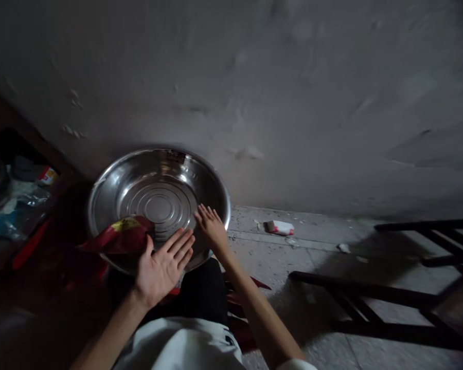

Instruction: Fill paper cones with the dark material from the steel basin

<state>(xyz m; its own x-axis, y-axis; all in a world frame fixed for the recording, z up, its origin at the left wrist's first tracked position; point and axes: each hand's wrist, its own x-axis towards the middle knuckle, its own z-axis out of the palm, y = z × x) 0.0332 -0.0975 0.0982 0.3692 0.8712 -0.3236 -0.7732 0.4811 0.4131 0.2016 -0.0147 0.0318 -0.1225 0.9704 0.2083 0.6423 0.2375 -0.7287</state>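
A large shiny metal basin with rings in its bottom stands against the wall. My left hand is over the basin's near edge, palm up and fingers stretched out, holding nothing. Just left of it, a dark red packet with a yellow mark lies across the basin's left near rim. Its right end is close to my left thumb; whether they touch is unclear. My right hand is at the basin's right side, back up, fingers extended and holding nothing.
A red-edged container with plastic bags is at the left. On the floor to the right lies a white and red crumpled packet. Dark chair frames stand at the right. A grey wall rises behind the basin.
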